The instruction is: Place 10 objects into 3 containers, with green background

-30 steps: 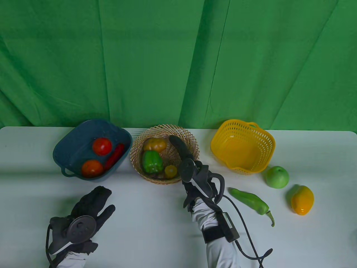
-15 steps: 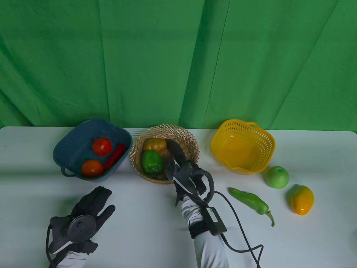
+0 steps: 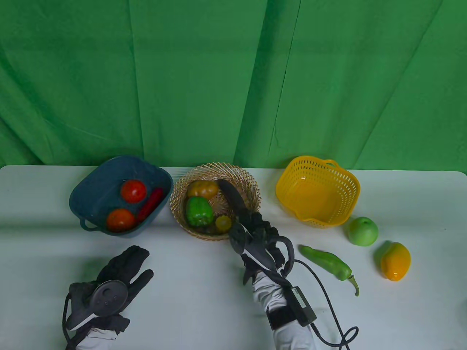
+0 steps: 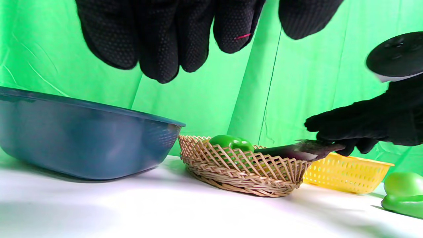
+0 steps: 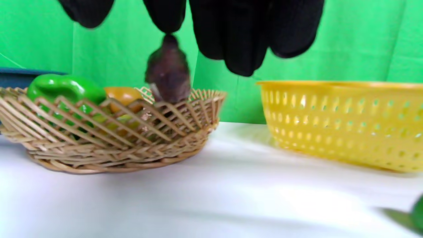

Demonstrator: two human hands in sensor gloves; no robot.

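Note:
My right hand [image 3: 249, 220] pinches the near end of a dark purple eggplant [image 3: 232, 195]. The eggplant lies slanted over the right side of the wicker basket [image 3: 251, 186], its far end inside. The right wrist view shows the eggplant [image 5: 168, 71] hanging from my fingertips [image 5: 167, 16] above the wicker basket's rim [image 5: 185, 102]. The wicker basket also holds a green bell pepper [image 3: 199, 211], an orange pepper [image 3: 201, 188] and a small yellow fruit [image 3: 223, 223]. My left hand [image 3: 126, 268] lies open and empty on the table.
A blue basket [image 3: 87, 189] on the left holds two tomatoes [image 3: 133, 191] and a red chili [image 3: 150, 202]. A yellow basket [image 3: 317, 189] stands at the right with nothing in it. A long green pepper [image 3: 328, 263], a green apple [image 3: 362, 231] and a yellow mango [image 3: 396, 261] lie on the table.
My right hand swung left over the wicker basket, then drew back right toward me. The eggplant stayed in its grip and now rests lower across the basket. The left hand barely moved.

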